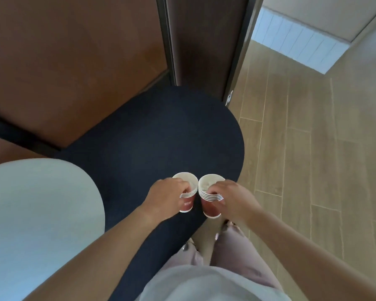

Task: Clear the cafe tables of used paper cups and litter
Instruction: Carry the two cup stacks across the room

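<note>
Two stacks of red paper cups with white rims sit side by side over the near edge of the dark round table (152, 131). My left hand (165, 199) grips the left cup stack (186, 204), with fingers hooked over its rim. My right hand (232, 197) grips the right cup stack (211, 208) the same way. Crumpled white litter shows inside both top cups. The two stacks almost touch each other.
A pale round seat or table (37, 213) lies at the left. A brown upholstered bench (63, 72) and a dark pillar (204, 40) stand behind the table. Wood-look floor (313, 148) stretches to the right, and my legs and shoes are below.
</note>
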